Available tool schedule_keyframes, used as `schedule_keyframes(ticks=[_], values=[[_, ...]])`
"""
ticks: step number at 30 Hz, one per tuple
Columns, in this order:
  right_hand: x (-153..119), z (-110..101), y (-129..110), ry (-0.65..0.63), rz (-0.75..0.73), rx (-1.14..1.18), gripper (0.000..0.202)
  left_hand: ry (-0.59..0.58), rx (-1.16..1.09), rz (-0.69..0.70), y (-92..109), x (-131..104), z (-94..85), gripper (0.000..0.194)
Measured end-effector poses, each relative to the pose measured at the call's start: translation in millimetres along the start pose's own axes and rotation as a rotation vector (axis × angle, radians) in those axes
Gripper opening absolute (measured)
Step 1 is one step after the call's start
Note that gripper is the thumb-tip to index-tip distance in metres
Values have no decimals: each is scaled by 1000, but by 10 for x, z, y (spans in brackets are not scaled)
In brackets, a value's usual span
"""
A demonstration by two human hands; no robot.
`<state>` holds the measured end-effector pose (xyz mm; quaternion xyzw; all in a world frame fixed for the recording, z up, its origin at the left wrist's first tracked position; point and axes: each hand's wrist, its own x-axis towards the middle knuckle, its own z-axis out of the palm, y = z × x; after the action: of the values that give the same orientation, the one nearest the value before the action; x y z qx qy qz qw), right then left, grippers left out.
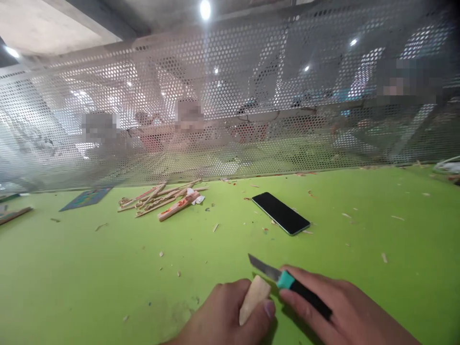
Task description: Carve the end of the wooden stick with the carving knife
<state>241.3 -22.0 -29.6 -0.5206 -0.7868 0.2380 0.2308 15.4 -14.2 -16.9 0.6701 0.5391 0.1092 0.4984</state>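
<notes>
My left hand is closed around a small pale block of wood, whose upper end sticks out between thumb and fingers. In my right hand is a knife with a black handle and a teal collar. Its blade points to the upper left, over the green table and a little beyond the wood's end. Blade and wood look apart. The lower part of the wood is hidden inside my left hand.
A black phone lies on the green table. Further left are thin carved sticks, a red-marked wooden piece and a patterned sheet. Wood shavings are scattered about. A perforated metal screen bounds the far edge; blurred people show behind it.
</notes>
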Motion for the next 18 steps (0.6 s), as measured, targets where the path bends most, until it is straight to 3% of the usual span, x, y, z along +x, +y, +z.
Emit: schedule_keyframes(ticks=[5,8,12,16,18], values=[[36,-76,-55,28,47,22,41,11,-46,67,37,-20,-2,56],[36,-100,-92,27,66,13,44,-58,-139,53,34,-38,-30,53],[54,-150,-149,6,123,15,50,-248,-300,51,-36,3,-107,50],[81,-190,-141,9,170,97,53,-617,-563,101,-134,160,-243,39],[94,-200,-115,-13,166,139,53,-712,-688,98,-175,264,-308,35]])
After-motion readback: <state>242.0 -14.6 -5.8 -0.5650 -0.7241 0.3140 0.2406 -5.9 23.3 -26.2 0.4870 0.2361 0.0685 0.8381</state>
